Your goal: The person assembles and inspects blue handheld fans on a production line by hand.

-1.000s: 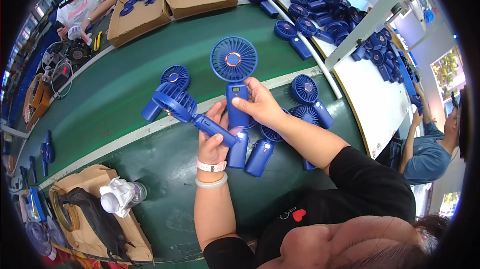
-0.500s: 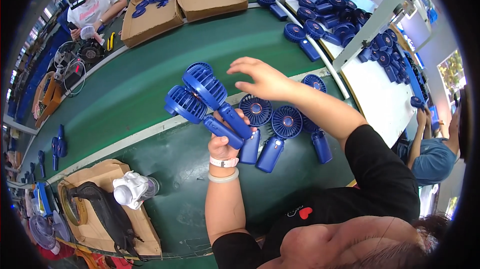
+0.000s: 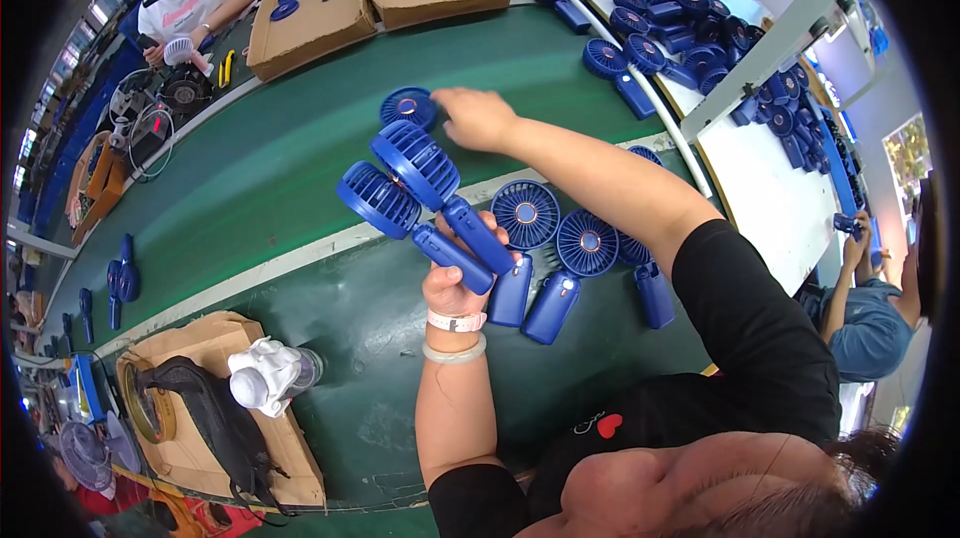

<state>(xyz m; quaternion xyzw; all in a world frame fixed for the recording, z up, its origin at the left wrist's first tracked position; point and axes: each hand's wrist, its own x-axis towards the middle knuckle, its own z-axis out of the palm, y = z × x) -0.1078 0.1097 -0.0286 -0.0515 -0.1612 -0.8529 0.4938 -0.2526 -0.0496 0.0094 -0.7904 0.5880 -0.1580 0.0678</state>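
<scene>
My left hand [image 3: 462, 283] is closed around the handles of two blue handheld fans, a front fan [image 3: 380, 200] and a second fan [image 3: 415, 163] overlapping it, heads tilted up to the left. Just beyond them, over the green belt, a third blue handheld fan [image 3: 408, 110] shows its round grille; its handle is hidden. At this fan's right rim, my right hand [image 3: 475, 120] has its fingers curled in a pinch. Right of my left hand, several blue fans lie on the dark green table, including one with a round grille [image 3: 587, 242] and pale handle button.
Cardboard trays [image 3: 435, 3] with fan parts stand beyond the belt [image 3: 300, 133]. A white rail [image 3: 665, 108] and heaped fans [image 3: 690, 33] are at right. At lower left, a cardboard tray [image 3: 305, 468] holds a black bag [image 3: 205, 418] and tape; a wrapped bottle [image 3: 270, 375] stands beside it. Co-workers sit nearby.
My right hand has moved left and slightly up, its open fingers curling at the third fan's rim. That fan shows more clearly beyond the two in my left hand, which has shifted little.
</scene>
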